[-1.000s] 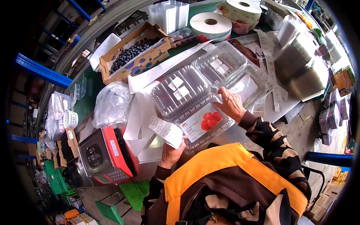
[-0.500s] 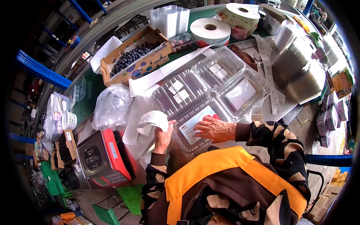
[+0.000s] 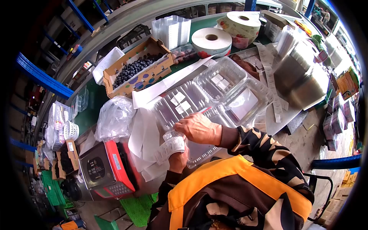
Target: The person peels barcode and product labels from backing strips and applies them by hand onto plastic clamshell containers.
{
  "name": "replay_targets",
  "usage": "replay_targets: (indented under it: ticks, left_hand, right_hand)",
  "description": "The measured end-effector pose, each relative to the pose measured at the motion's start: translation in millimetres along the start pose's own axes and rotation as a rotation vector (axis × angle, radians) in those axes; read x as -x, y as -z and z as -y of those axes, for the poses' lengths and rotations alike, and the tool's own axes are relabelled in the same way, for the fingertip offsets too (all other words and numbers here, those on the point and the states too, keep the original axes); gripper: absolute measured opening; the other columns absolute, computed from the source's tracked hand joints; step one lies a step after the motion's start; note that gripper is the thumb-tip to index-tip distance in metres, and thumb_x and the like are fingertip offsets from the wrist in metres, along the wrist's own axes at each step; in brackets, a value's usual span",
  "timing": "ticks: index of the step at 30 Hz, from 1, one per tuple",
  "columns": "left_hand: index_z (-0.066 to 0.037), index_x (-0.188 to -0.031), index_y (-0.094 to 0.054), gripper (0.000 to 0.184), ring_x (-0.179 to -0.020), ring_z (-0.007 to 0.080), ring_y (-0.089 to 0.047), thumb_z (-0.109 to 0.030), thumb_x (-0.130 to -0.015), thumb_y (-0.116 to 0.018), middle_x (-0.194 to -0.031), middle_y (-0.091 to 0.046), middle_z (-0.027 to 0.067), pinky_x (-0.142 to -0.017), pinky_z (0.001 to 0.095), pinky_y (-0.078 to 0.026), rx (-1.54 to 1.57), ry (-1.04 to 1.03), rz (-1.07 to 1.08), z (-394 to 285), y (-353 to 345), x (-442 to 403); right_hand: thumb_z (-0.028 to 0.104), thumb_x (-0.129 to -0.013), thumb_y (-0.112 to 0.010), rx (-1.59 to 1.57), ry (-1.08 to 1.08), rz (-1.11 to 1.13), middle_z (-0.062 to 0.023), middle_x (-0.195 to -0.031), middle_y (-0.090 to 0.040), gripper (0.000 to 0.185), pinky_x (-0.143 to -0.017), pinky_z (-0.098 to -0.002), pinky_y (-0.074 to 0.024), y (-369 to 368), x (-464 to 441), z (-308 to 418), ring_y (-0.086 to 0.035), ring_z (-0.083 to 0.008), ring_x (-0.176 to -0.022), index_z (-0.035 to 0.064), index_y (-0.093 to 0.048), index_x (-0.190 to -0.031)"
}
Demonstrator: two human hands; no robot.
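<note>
Beside the right hand (image 3: 199, 129), the left (image 3: 178, 160) holds labels (image 3: 172, 148).

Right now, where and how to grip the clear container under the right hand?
Clear plastic container: likely pinch the ribbed near rim, coming from the wearer's side. That edge is exposed; the right hand hides part of the top and neighbouring containers crowd the far side.

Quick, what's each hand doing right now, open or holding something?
Left hand: closed, holding the label strip.
Right hand: fingers curled in at the strip's upper end; whether they grip it cannot be told.
</note>
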State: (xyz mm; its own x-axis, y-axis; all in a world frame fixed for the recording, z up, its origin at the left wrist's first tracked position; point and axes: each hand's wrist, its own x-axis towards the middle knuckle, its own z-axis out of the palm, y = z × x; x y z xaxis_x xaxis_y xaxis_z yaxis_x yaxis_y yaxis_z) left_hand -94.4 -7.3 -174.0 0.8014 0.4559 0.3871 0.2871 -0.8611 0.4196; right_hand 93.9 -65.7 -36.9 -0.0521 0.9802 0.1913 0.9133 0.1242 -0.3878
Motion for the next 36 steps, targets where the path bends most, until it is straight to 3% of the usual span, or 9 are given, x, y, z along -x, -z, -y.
replay_targets:
  ticks: [8, 10, 14, 17, 20, 24, 26, 30, 36]
  left_hand:
    - [-0.002, -0.11, -0.064, 0.02, -0.088, 0.0201, -0.066, -0.003, -0.09, -0.061, -0.104, -0.07, 0.009, -0.079, 0.0336, -0.051, 0.518, 0.137, 0.017, 25, 2, -8]
    - [-0.002, -0.12, -0.056, 0.026, -0.088, 0.0164, -0.066, -0.01, -0.095, -0.061, -0.106, -0.069, 0.0114, -0.074, 0.0291, -0.05, 1.17, 0.567, 0.024, 23, 9, -19]
    - [-0.006, -0.133, -0.044, 0.043, -0.085, 0.0201, -0.069, -0.026, -0.097, -0.059, -0.118, -0.064, 0.0177, -0.059, 0.0216, -0.044, 1.273, 0.591, 0.016, 23, 54, -49]
    - [-0.009, -0.143, -0.035, 0.058, -0.085, 0.0263, -0.07, -0.047, -0.099, -0.044, -0.13, -0.057, 0.0206, -0.056, 0.022, -0.043, 1.494, 0.573, 0.02, 16, 85, -73]
    - [-0.012, -0.145, -0.033, 0.063, -0.088, 0.0325, -0.069, -0.053, -0.098, -0.039, -0.136, -0.053, 0.02, -0.059, 0.0259, -0.045, 1.73, 0.533, 0.019, 3, 115, -94]
    - [-0.011, -0.146, -0.035, 0.062, -0.129, 0.036, -0.048, -0.044, -0.094, -0.044, -0.148, -0.041, 0.0156, -0.093, 0.0391, -0.048, 1.787, 0.444, -0.014, -23, 122, -107]
    - [-0.006, -0.148, -0.033, 0.069, -0.141, 0.0264, -0.034, -0.045, -0.092, -0.044, -0.154, -0.034, 0.0141, -0.112, 0.0386, -0.031, 1.618, 0.416, 0.016, -21, 117, -105]
    - [0.0, -0.148, -0.033, 0.06, -0.136, 0.0202, -0.039, -0.036, -0.1, -0.035, -0.152, -0.036, 0.0128, -0.109, 0.0317, -0.033, 1.537, 0.345, 0.039, -25, 114, -94]
    - [-0.001, -0.118, -0.06, 0.024, -0.104, 0.0138, -0.061, -0.013, -0.099, -0.054, -0.113, -0.065, 0.0056, -0.096, 0.0301, -0.046, 1.477, 0.515, -0.223, 9, 96, -62]
  right_hand:
    - [0.002, -0.096, -0.048, -0.657, -0.465, -1.138, -0.0084, -0.102, -0.065, 0.028, -0.07, -0.0296, -0.0565, 97, 113, -106, -0.068, -0.0189, -0.08, 0.0003, -0.048, -0.125]
    - [0.003, -0.095, -0.047, -0.968, -0.76, -1.128, -0.0119, -0.106, -0.063, 0.038, -0.068, -0.0328, -0.0589, 86, 158, -132, -0.069, -0.0218, -0.08, 0.0008, -0.039, -0.132]
    - [0.003, -0.088, -0.049, -1.151, -1.141, -1.008, -0.021, -0.114, -0.058, 0.053, -0.058, -0.038, -0.0601, 21, 228, -165, -0.069, -0.0263, -0.074, -0.0034, -0.031, -0.137]
    - [0.012, -0.087, -0.063, -0.356, -1.305, -1.122, -0.0155, -0.115, -0.058, 0.061, -0.077, -0.0343, -0.0567, -4, 244, -173, -0.065, -0.0266, -0.096, -0.0044, -0.034, -0.138]
    - [0.016, -0.085, -0.071, 0.63, -0.973, -1.142, -0.0129, -0.111, -0.063, 0.064, -0.097, -0.037, -0.0438, 19, 208, -146, -0.057, -0.0259, -0.111, -0.004, -0.04, -0.136]
    - [0.011, -0.09, -0.067, -0.681, -0.582, -0.936, -0.0076, -0.111, -0.063, 0.024, -0.084, -0.0265, -0.0481, 37, 113, -104, -0.06, -0.0125, -0.097, 0.0048, -0.06, -0.113]
    - [0.016, -0.092, -0.068, -1.162, -0.327, -0.581, -0.0109, -0.116, -0.062, 0.018, -0.082, -0.0268, -0.0502, 26, 56, -57, -0.061, -0.0128, -0.097, 0.0035, -0.057, -0.099]
    - [0.021, -0.087, -0.075, -1.245, -0.061, -0.115, -0.0084, -0.108, -0.064, 0.029, -0.076, -0.0301, -0.0535, 0, -5, 4, -0.063, -0.0123, -0.089, 0.0041, -0.054, -0.096]
    - [0.011, -0.081, -0.075, -0.722, -0.001, -0.096, -0.0064, -0.077, -0.064, 0.032, -0.062, -0.0312, -0.0521, 0, -18, 12, -0.064, -0.0177, -0.066, 0.0055, -0.056, -0.106]
